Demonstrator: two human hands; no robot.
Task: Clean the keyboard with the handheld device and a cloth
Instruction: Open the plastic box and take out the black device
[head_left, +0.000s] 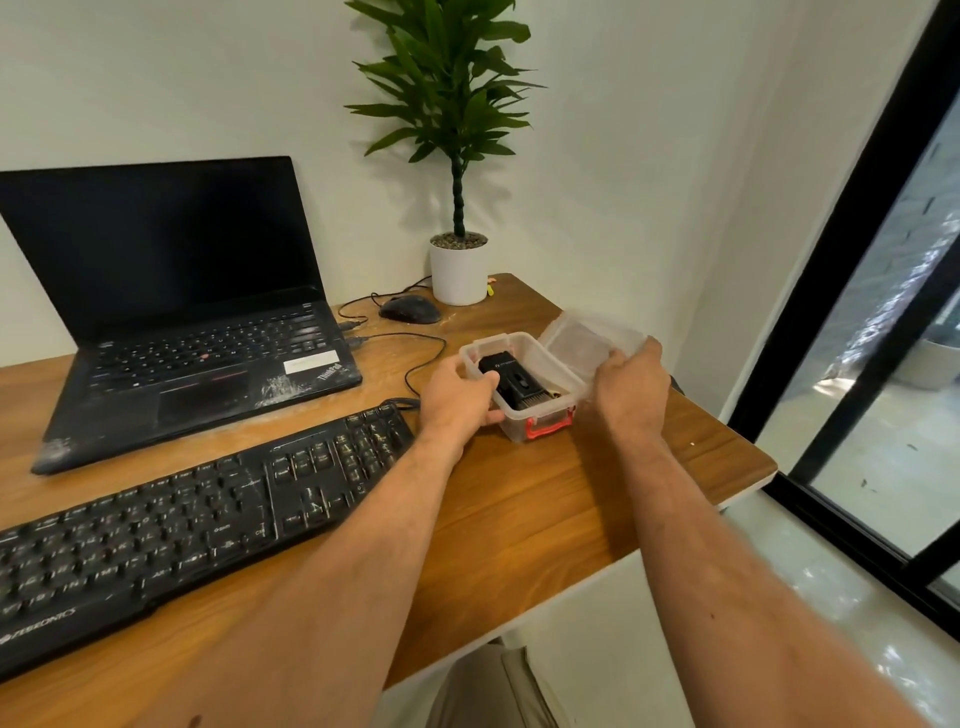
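Device (511, 383) in box (524, 415), right of keyboard (197, 519); cloth perhaps hidden.

Both bare forearms extended forward; left hand (460, 397) curled, fingers wrapped over the near-left wall of the clear plastic box (524, 415), right hand (631, 387) gripping its raised lid (587, 340), thumb on top.

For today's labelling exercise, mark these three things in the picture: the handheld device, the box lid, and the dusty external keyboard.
handheld device (511, 382), head view, on its black body inside the clear box.
box lid (576, 345), head view, on the clear panel of the raised lid.
keyboard (171, 525), head view, on the middle rows of dusty keys.
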